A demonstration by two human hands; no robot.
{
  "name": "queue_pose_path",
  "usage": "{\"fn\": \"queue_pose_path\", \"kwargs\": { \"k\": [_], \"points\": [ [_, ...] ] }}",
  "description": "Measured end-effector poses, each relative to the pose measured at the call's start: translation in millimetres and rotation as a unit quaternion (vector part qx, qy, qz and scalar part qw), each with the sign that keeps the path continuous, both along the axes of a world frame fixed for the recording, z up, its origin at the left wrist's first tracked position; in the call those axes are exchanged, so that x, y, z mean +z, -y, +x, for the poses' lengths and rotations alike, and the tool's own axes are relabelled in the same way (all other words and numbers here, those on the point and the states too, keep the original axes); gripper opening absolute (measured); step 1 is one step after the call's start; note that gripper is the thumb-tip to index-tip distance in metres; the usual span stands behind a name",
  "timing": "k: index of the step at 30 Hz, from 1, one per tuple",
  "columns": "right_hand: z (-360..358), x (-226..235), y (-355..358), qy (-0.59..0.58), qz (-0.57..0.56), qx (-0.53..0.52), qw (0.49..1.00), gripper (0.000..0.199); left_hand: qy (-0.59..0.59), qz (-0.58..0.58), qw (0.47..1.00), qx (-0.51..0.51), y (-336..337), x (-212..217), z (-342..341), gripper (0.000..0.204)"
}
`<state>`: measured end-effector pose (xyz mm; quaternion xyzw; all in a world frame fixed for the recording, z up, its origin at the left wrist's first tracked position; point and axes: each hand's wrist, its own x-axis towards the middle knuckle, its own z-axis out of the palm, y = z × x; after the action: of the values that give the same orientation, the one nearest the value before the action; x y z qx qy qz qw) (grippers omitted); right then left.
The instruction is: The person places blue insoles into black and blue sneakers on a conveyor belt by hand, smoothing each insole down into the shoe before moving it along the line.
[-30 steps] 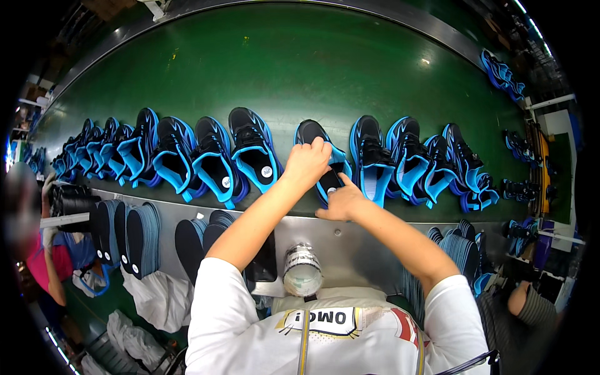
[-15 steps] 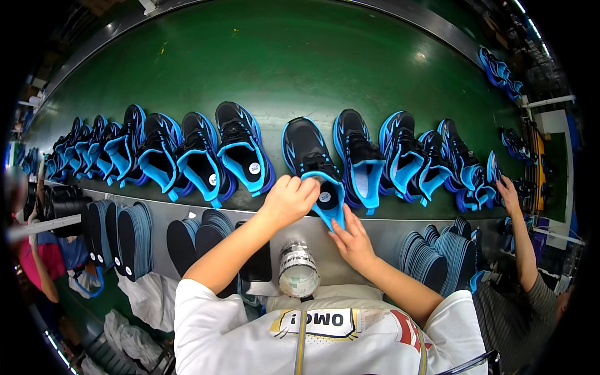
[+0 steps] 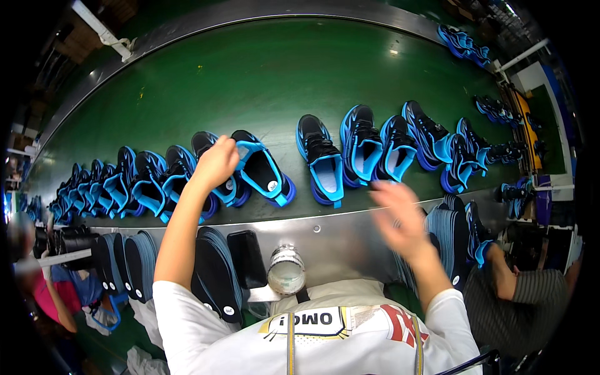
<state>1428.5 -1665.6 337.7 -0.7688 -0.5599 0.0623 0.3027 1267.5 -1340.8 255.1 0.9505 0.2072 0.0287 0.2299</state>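
My left hand [image 3: 218, 164] is closed at the tongue of a black and blue sneaker [image 3: 279, 191], which stands on the green belt with its heel toward me. Inside this sneaker lies a dark insole with a round white sticker [image 3: 272, 185] at the heel. My right hand [image 3: 400, 215] is blurred, its fingers stretched out and apart, and I see nothing in it. It hovers between the row of sneakers and the insole stack [image 3: 447, 236] on the metal ledge. Nearest beyond its fingertips are a sneaker [image 3: 396, 153] and another with a pale inside [image 3: 327, 175].
More sneakers [image 3: 150, 185] line the belt [image 3: 262, 75] on both sides. On the metal ledge [image 3: 340, 234] are a tape roll [image 3: 287, 272], a dark phone-like slab [image 3: 247, 257] and more insoles [image 3: 215, 269]. A co-worker's arm [image 3: 500, 275] is at the right, another person at the far left.
My left hand has moved left with the sneaker, which now stands beside the left row. My right hand has left its heel and swung right toward the insoles. The view has shifted.
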Motion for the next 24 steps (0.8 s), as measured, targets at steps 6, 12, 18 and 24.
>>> {"fn": "queue_pose_path", "kwargs": {
  "k": [6, 12, 18, 24],
  "points": [
    [53.2, 39.7, 229.8, -0.029, -0.353, -0.382, 0.854, 0.049, 0.259, -0.473, 0.823, 0.175, 42.3, 33.4, 17.1, 0.017],
    [14.7, 25.7, 266.0, -0.28, -0.23, -0.463, 0.809, 0.085, 0.173, -0.338, 0.914, 0.143, 106.1, -17.2, 54.6, 0.024],
    [8.2, 32.3, 253.0, -0.119, -0.266, -0.435, 0.852, 0.058, 0.073, 0.013, 0.997, -0.036, 124.2, -31.1, 92.3, 0.05],
    [69.5, 43.6, 205.4, -0.177, -0.042, -0.449, 0.875, 0.026, 0.083, -0.062, 0.994, -0.035, 111.6, -30.2, 109.9, 0.044]
  ]
}}
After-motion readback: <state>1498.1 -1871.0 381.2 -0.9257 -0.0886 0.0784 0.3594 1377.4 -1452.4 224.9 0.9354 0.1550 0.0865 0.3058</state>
